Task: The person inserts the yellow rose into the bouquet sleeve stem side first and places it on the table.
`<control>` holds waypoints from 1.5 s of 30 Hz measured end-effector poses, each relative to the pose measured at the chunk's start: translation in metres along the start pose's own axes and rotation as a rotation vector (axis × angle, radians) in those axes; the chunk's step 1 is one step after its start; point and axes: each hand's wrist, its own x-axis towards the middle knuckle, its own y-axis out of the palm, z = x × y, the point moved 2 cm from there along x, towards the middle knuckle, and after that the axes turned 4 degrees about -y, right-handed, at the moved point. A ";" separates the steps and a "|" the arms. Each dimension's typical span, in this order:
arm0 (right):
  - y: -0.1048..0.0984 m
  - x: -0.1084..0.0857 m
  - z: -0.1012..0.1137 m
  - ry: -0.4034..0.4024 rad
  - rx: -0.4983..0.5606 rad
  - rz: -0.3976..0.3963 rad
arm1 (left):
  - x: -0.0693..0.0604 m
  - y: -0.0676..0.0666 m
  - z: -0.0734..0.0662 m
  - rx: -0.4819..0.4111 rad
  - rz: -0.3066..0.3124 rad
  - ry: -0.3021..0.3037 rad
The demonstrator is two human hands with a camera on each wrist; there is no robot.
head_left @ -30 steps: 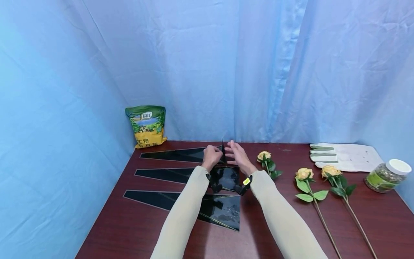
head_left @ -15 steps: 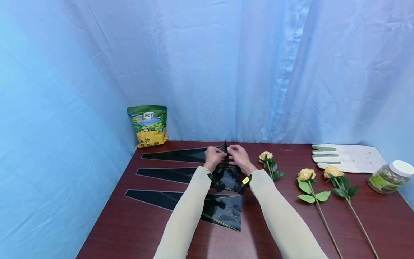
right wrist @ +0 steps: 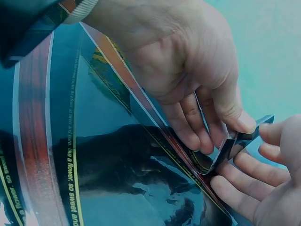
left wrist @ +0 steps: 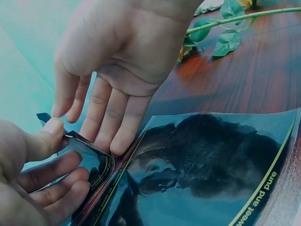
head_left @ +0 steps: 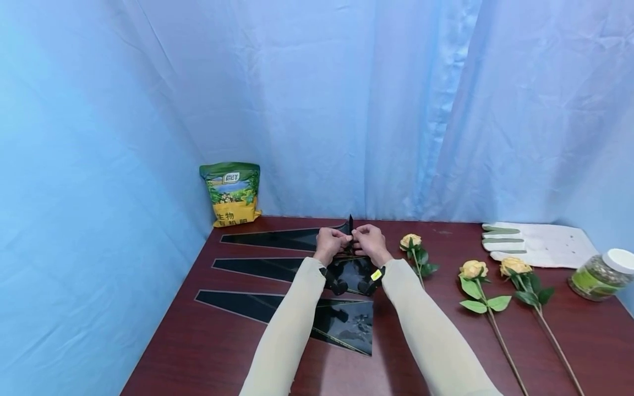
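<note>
Three tapered black plastic flower sleeves lie on the table in the head view: a far sleeve, a middle sleeve and a near sleeve. Printed yellow lettering runs along their edges in the wrist views. Both hands are at the far sleeve's wide end, whose raised edge stands upright between them. My left hand pinches that edge between thumb and forefinger. On the opposite side, my right hand pinches it too, its thumb on the plastic and its other fingers hanging down.
Right of the hands lie a short-stemmed yellow rose and two long-stemmed roses. Farther right are a white-and-green glove and a lidded jar. A fertilizer bag stands at the back left, before the blue curtain.
My right hand's fingers, spread at first, have closed in and now pinch the sleeve's raised edge next to my left hand. The view has shifted slightly.
</note>
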 end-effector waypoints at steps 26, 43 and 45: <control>-0.003 0.007 0.003 0.004 -0.066 -0.001 | 0.000 0.001 0.001 0.039 -0.014 0.016; -0.006 0.008 0.004 -0.007 -0.118 -0.001 | -0.002 0.001 -0.001 0.075 -0.026 0.017; -0.007 0.008 0.004 -0.007 -0.124 -0.002 | -0.002 0.000 -0.002 0.074 -0.023 0.018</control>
